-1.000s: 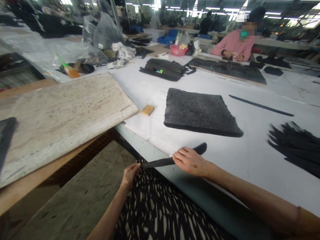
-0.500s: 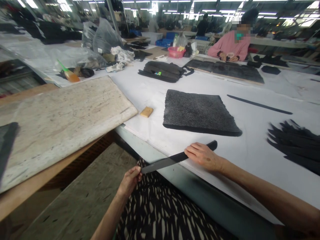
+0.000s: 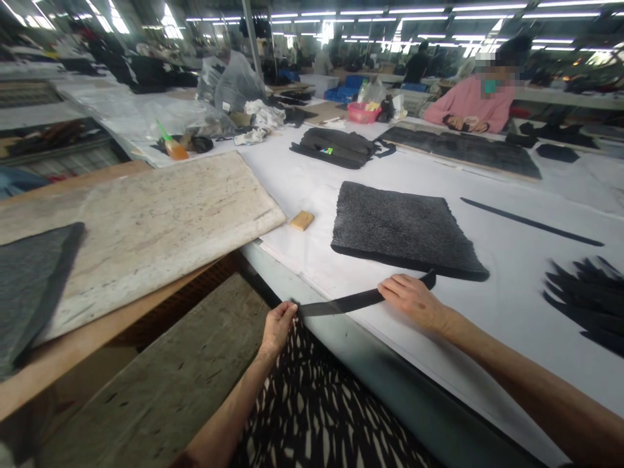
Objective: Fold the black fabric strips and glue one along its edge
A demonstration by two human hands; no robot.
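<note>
A black fabric strip (image 3: 341, 304) stretches between my two hands at the near edge of the white table. Its left end is pinched between the thumb and fingers of my left hand (image 3: 279, 325), just off the table edge. My right hand (image 3: 408, 299) lies over the strip near its other end, fingers closed on it from above. Just beyond, a dark grey textured fabric panel (image 3: 402, 227) with a black band along its near edge lies flat. Farther right is a single narrow black strip (image 3: 531, 221), and a fanned pile of black strips (image 3: 587, 296).
A pale stained board (image 3: 166, 221) at left carries another grey panel (image 3: 34, 286). A small tan block (image 3: 302, 220) sits near the table's corner. Behind are a stack of black pieces (image 3: 336, 147), a pink basket (image 3: 363, 112) and a co-worker in a pink top (image 3: 472, 101).
My left hand has risen slightly and come nearer the table edge, still pinching the strip. The right hand keeps its hold. The whole view has shifted, showing more on the left.
</note>
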